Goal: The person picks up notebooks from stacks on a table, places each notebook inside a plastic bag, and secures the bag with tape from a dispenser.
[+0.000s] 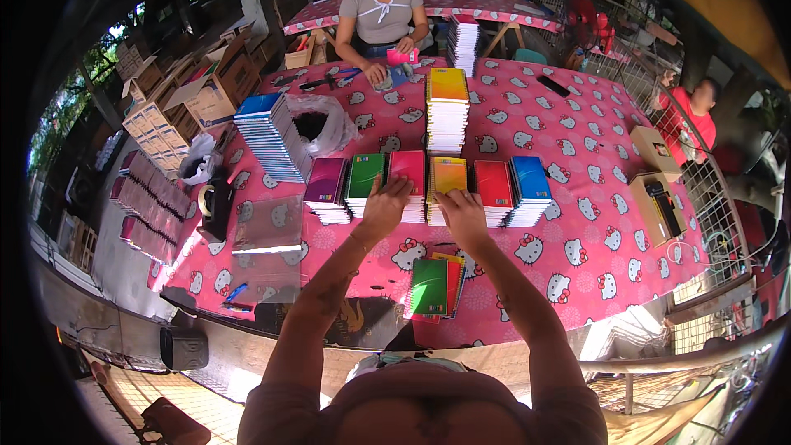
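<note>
A row of small spiral notebook stacks stands in front of me. My left hand (pixel 387 204) reaches over the pink notebook stack (pixel 406 166), its fingers stretched out on the top cover, with the thumb side near the green notebook stack (pixel 367 169). My right hand (pixel 463 210) rests its extended fingers on the lower part of the yellow notebook stack (pixel 447 173). Purple (pixel 327 177), red (pixel 492 181) and blue (pixel 529 177) notebook stacks flank these. Nearer to me lies a small fanned pile of notebooks with a green notebook (pixel 429 284) uppermost.
A taller yellow-topped stack (pixel 448 86) and a blue-topped stack (pixel 270 128) stand behind. At left are a clear plastic sheet (pixel 268 227), a tape dispenser (pixel 216 206) and a plastic bag (pixel 334 128). Across the table (pixel 593 259), a co-worker (pixel 381 16) handles a pink item. Open boxes (pixel 657 202) sit right.
</note>
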Demonstrator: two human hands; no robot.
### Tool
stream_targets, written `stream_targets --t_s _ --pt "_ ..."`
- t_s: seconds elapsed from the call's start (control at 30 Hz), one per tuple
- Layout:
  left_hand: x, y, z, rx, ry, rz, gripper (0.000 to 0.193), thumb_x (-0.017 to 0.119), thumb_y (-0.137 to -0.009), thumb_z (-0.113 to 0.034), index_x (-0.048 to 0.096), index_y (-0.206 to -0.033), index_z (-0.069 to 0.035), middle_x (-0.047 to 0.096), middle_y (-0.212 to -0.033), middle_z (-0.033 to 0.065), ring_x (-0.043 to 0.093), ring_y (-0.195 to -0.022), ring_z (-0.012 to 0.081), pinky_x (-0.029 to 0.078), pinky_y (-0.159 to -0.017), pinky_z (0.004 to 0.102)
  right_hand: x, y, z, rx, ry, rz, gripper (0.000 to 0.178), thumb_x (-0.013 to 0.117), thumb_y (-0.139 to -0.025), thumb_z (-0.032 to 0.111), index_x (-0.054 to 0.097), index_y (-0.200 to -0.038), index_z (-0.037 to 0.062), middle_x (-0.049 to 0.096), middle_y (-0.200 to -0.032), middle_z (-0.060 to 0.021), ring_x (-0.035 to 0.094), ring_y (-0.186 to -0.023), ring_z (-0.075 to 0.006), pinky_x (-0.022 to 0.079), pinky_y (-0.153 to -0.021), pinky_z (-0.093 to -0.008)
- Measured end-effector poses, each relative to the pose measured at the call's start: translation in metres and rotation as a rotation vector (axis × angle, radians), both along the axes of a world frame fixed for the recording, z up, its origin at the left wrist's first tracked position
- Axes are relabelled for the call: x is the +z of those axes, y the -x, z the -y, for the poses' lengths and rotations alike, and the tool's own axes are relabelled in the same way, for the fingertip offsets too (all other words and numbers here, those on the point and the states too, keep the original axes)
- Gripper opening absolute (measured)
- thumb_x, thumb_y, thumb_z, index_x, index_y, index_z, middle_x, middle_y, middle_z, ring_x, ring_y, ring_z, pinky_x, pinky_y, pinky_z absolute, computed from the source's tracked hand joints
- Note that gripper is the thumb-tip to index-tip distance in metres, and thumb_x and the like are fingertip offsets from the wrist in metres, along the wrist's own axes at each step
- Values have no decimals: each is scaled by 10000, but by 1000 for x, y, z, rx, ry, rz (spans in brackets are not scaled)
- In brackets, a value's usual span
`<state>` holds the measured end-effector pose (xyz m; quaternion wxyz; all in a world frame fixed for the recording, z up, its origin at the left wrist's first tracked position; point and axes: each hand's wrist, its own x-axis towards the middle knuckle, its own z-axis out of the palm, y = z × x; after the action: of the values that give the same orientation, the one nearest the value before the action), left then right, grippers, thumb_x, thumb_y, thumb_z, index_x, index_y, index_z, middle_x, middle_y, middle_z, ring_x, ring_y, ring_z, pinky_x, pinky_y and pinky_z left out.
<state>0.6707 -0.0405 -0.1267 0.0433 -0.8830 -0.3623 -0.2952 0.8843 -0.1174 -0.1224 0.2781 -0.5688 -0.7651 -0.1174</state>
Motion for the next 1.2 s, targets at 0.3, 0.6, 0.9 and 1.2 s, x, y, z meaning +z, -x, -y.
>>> stream_targets --t_s 0.3,0.6,0.9,1.2 --pt "7 30 156 -316 7 219 406 668 -791 -6 669 -1193 -56 643 -1256 128 625 -1161 326 530 -988 462 -105 -34 118 239 265 -725 361 553 -797 -117 662 -1090 65 680 -1147 -142 633 -1132 -334 485 -985 -407" --pt "11 45 33 180 -49 82 708 634 -818 -98 408 -1485 -27 386 -1542 216 330 -1460 369 254 -1165 596 -24 -181 56 -618 14 112 551 618 -781 -22 581 -1320 86 625 -1233 -129 618 -1100 -337 500 -901 -497" --pt "55 78 93 81 -202 262 459 574 -873 15 575 -1331 3 597 -1345 190 557 -1275 360 361 -1124 544 -86 -19 130 258 272 -1021 342 560 -845 -142 602 -1154 -5 599 -1296 -139 520 -1270 -211 410 -1077 -354" --pt "-43 39 165 -84 743 435 470 614 -951 -184 510 -1358 25 614 -1290 174 554 -1258 312 448 -1051 407 -105 53 150 -407 393 -1777 516 739 -878 191 547 -1315 -6 630 -1200 -82 621 -1099 -190 521 -900 -337"
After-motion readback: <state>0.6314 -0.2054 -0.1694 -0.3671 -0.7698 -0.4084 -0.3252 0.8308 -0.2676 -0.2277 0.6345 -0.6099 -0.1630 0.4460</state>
